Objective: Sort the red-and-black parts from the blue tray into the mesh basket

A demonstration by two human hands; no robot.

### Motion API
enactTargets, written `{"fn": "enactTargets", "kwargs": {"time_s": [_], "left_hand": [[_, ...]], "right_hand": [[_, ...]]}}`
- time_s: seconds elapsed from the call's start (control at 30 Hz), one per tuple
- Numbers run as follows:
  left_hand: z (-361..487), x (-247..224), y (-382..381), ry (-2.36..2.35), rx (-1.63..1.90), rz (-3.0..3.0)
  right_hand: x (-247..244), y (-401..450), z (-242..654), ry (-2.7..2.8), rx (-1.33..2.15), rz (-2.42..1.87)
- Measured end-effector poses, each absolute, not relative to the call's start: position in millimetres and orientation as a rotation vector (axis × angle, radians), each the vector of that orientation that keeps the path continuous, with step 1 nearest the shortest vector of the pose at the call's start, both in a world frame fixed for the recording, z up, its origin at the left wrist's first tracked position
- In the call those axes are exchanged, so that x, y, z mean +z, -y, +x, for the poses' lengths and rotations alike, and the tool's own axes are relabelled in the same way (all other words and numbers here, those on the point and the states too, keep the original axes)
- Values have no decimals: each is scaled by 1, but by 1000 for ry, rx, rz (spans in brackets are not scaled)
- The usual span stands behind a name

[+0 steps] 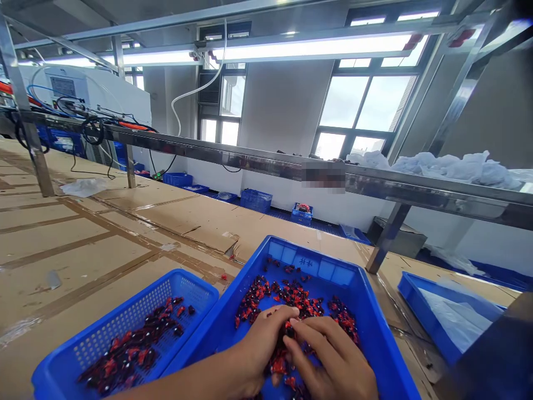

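Blue walls frame the action: inside the bin (333, 272), the right hand (339, 355) has its fingers pinched on a small dark piece (288, 330), right up against the left hand (260, 339). The left fingers curl in close, tips partly hidden, so whether they grip anything, I can't tell. Red-and-black bits (297, 294) lie scattered beneath and beyond both hands. Just to the left, a perforated basket (125, 311) carries a long heap (133, 344) of similar bits. Both stand on the taped cardboard counter (104, 233). Over right, beyond a metal post (389, 239), a blue tray (453, 291) holds whitish plastic (452, 319).
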State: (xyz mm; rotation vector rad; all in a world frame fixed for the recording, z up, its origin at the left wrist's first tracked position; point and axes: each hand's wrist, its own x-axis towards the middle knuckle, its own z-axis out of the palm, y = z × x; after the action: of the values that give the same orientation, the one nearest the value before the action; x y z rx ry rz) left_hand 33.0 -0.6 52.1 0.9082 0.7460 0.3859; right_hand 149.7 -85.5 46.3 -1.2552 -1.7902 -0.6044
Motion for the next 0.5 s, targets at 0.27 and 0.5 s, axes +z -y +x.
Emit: {"fn": "enactTargets", "kwargs": {"time_s": [0.27,0.5], "left_hand": [[29,57,-2,-695,314,897],[29,59,-3,-729,263,917]], "right_hand": [[60,84,156,1525,-383,-1373],[54,78,163,1661,-510,-1299]]}}
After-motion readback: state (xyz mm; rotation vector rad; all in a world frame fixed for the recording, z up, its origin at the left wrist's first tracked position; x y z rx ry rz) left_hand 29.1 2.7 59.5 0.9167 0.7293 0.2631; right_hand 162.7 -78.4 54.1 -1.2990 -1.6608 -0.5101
